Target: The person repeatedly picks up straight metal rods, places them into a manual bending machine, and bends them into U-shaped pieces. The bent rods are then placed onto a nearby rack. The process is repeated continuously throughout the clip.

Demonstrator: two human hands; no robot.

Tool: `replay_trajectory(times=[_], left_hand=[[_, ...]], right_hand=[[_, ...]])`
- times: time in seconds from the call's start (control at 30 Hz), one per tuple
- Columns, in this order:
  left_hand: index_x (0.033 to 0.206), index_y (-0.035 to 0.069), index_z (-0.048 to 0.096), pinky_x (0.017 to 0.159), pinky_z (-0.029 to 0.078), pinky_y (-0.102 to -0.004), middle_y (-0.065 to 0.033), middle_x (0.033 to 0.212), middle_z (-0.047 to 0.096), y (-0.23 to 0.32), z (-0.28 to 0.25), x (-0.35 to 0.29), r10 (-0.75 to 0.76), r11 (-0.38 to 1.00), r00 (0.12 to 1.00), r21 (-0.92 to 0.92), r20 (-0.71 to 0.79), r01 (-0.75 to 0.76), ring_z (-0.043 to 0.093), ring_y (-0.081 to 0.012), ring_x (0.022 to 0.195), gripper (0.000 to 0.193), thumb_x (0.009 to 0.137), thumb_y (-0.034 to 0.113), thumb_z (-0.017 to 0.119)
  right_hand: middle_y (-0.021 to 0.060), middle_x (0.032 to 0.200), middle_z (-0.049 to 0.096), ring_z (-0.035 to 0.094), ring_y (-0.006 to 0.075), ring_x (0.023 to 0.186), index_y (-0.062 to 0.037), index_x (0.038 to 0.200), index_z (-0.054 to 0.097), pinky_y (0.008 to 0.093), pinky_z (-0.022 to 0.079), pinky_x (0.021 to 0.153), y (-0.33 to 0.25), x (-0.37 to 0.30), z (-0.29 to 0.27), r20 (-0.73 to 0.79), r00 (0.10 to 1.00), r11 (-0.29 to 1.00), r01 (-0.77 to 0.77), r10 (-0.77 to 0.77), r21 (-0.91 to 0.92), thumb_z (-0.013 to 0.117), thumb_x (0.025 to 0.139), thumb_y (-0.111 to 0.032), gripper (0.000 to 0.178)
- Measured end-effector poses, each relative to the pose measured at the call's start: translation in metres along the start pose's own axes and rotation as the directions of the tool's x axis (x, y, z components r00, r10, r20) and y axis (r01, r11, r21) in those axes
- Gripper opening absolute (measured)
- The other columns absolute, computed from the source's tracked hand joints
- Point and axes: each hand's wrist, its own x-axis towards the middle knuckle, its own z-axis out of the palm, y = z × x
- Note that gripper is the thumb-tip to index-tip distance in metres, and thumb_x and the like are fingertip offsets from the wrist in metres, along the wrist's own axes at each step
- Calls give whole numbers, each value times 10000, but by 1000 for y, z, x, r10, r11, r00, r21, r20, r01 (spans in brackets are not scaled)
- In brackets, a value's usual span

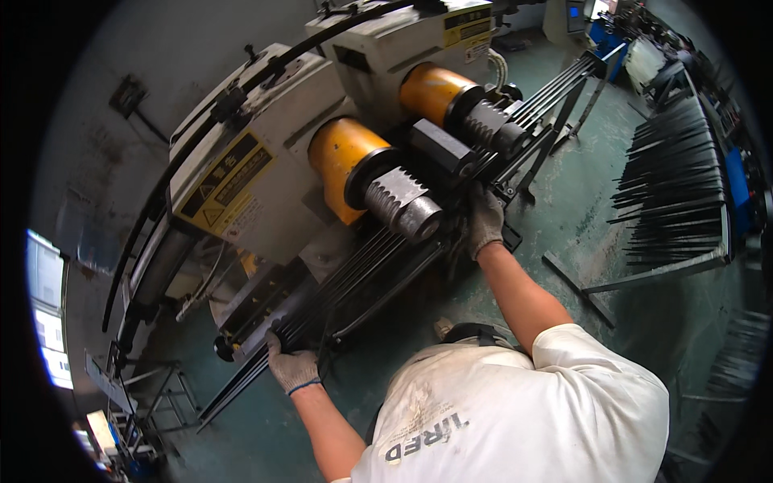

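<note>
A bundle of long, thin dark metal rods (346,278) runs slantwise across a machine, from the lower left to the upper right. My left hand (291,367), in a light knitted glove, is closed on the rods near their lower-left end, thumb upward. Farther right, my right hand (485,221), gloved too, reaches in at the near side of the bundle, just below a dark block (441,147). Its fingers look pressed together, but their tips are lost in shadow, and what they hold is hidden. Two orange cylinders (348,150) with toothed grey metal ends (403,201) jut out above the rods.
Pale machine housings (266,153) with yellow warning labels stand behind the rods. A black hose (229,106) arches over them. At the right, a metal rack (721,185) carries many dark strips, and a loose bar (578,290) lies on the green floor (580,201). A frame stand (165,394) is at the lower left.
</note>
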Motion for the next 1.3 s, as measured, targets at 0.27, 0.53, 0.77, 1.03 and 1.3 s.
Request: replay_trajectory(times=[0.27, 0.53, 0.77, 1.03, 1.3], left_hand=[[1369, -1, 727, 1180, 530, -475, -143, 1386, 752, 50, -15, 4, 225, 974, 971, 13, -85, -225, 703, -314, 1284, 453, 1108, 368, 694], [1395, 37, 714, 1228, 484, -574, -144, 1415, 739, 16, 11, -14, 93, 994, 995, -55, 25, -91, 662, -354, 1356, 454, 1124, 396, 648], [1352, 92, 758, 1109, 550, -355, -62, 1313, 774, -19, 29, -15, 43, 999, 999, -17, 7, -43, 709, -196, 1228, 315, 1063, 218, 768], [1342, 20, 720, 1204, 498, -449, -121, 1383, 749, 106, -56, -7, 139, 969, 989, -216, 58, -124, 682, -297, 1317, 385, 1118, 328, 661], [1286, 34, 667, 1162, 514, -511, -124, 1242, 735, 299, -206, 18, 397, 894, 897, -140, -194, -425, 687, -306, 1206, 312, 1142, 303, 602]], right_hand=[[126, 1405, 731, 689, 233, 1215, 43, 1492, 647, 358, 518, 1080, 37, -15, -111, -91, 996, 912, -31, -7, -409, 669, 1119, -442, 612], [16, 960, 735, 659, 125, 798, -56, 1206, 747, 295, 520, 719, 67, -46, -145, -128, 939, 847, -343, 319, -406, 738, 1075, -406, 373], [-29, 857, 613, 564, 104, 743, -147, 1062, 730, 323, 483, 659, 100, -37, -135, 117, 884, 746, -303, 453, -593, 751, 1043, -326, 181], [-3, 825, 667, 561, 108, 678, -74, 1072, 731, 293, 447, 607, 104, -98, -124, 110, 865, 674, -296, 490, -677, 733, 1030, -301, 231], [43, 811, 701, 576, 124, 598, -1, 1154, 736, 305, 433, 520, 162, -192, -171, -58, 836, 547, -408, 546, -731, 729, 1016, -197, 240]])
